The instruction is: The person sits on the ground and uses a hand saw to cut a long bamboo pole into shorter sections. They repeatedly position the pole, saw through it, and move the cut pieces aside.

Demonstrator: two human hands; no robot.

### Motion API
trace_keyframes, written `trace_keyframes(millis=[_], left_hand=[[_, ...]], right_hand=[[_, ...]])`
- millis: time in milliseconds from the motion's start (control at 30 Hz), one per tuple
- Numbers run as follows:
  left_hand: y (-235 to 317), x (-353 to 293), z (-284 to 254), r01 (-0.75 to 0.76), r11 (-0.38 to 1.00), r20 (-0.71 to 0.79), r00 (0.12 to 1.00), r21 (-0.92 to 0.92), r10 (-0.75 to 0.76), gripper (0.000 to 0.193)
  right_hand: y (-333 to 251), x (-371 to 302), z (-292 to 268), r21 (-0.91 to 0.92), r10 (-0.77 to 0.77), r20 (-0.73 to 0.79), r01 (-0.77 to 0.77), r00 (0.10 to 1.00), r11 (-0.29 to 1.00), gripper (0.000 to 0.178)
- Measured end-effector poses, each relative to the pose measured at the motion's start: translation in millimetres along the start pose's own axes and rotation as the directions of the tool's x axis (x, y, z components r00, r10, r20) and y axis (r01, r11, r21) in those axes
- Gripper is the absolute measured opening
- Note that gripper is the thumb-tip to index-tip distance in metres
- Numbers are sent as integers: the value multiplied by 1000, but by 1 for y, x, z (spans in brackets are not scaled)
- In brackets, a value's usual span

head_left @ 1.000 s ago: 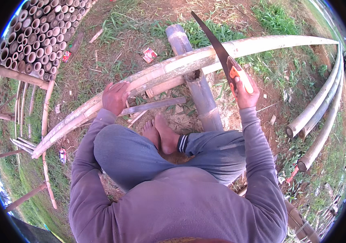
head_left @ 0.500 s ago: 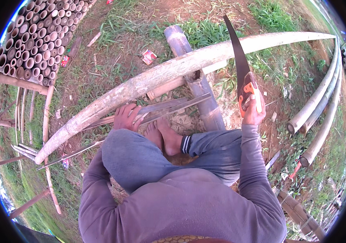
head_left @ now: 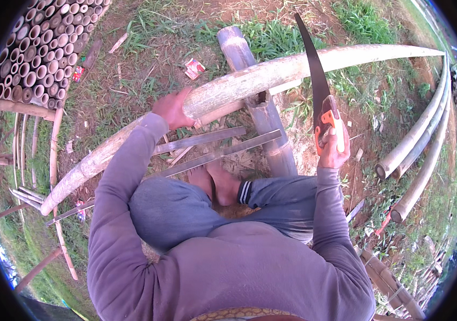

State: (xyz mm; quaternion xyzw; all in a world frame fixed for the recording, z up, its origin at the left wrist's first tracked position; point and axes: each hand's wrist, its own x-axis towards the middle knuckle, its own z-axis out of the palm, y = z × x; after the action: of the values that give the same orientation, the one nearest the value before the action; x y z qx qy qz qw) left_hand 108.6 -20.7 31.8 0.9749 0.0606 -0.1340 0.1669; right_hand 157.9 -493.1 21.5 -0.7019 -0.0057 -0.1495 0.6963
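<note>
A long pale bamboo pole (head_left: 239, 84) lies across in front of me, resting over a shorter, thicker bamboo piece (head_left: 273, 131). My left hand (head_left: 174, 108) grips the pole left of its middle, fingers over the top and thumb on the near side. In my right hand (head_left: 334, 153) is a handsaw (head_left: 317, 69), held by its orange-and-brown handle with the dark blade pointing up and away. From this view the blade overlaps the pole; whether they touch I cannot tell. Split bamboo slats (head_left: 223, 152) lie between the pole and my bare feet.
Stacked cut bamboo tubes (head_left: 41, 59) stand at the far left beside a bamboo frame (head_left: 53, 160). Several more poles (head_left: 416, 182) lie to the right, near a blade with an orange handle (head_left: 383, 222). A red-and-white wrapper (head_left: 194, 68) lies on the grassy ground.
My left hand has moved from beside my knee, near the slats, up and away onto the bamboo pole. My right hand and the saw have stayed almost in place.
</note>
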Motion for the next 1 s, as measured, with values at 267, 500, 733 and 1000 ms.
trace_keyframes(millis=[267,500,733,1000], left_hand=[[-18,-10,-3,35,999,-60,998,-9,-35,111],[-57,-22,-5,94,994,-94,992,52,-89,109],[-79,-15,-5,118,993,-58,991,16,-117,114],[25,21,26,51,930,-315,946,365,71,111]], right_hand=[[-9,-9,15,-43,-68,61,70,996,997,52],[-13,-17,32,16,35,140,-38,989,999,52],[-10,-26,54,69,46,193,-60,980,996,52],[15,-25,59,55,26,223,-39,974,998,49]])
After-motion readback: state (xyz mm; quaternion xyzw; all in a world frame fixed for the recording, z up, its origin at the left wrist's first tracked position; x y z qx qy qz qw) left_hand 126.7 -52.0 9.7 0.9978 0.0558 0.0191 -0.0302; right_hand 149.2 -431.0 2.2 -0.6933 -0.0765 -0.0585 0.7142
